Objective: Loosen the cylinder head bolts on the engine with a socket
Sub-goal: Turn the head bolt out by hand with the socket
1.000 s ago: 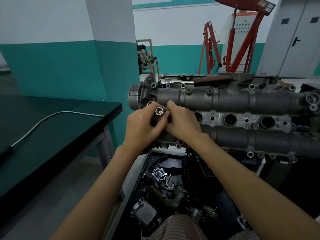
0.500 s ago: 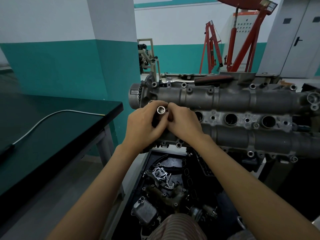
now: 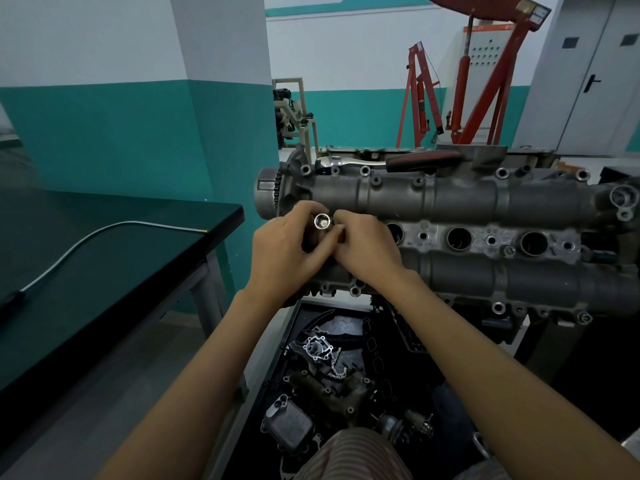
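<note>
A grey engine cylinder head (image 3: 460,199) lies across the middle, with round plug wells and several bolts along its edges. At its left end both hands meet around a shiny chrome socket (image 3: 322,221) whose open end faces up toward me. My left hand (image 3: 284,258) wraps the socket's body from the left. My right hand (image 3: 367,251) pinches it from the right with fingertips at the rim. What sits below the socket is hidden by the fingers. A ratchet (image 3: 388,161) with a dark red handle rests on the head's far edge.
A dark green workbench (image 3: 104,258) with a grey cable (image 3: 104,233) stands to the left. A black tray (image 3: 346,375) of loose engine parts lies under the engine. A red engine hoist (image 3: 467,81) stands behind, and a teal pillar (image 3: 221,133) at the left.
The two hands stay closed around the socket at the head's left end. The socket has shifted slightly up, and the fingers have adjusted a little around it.
</note>
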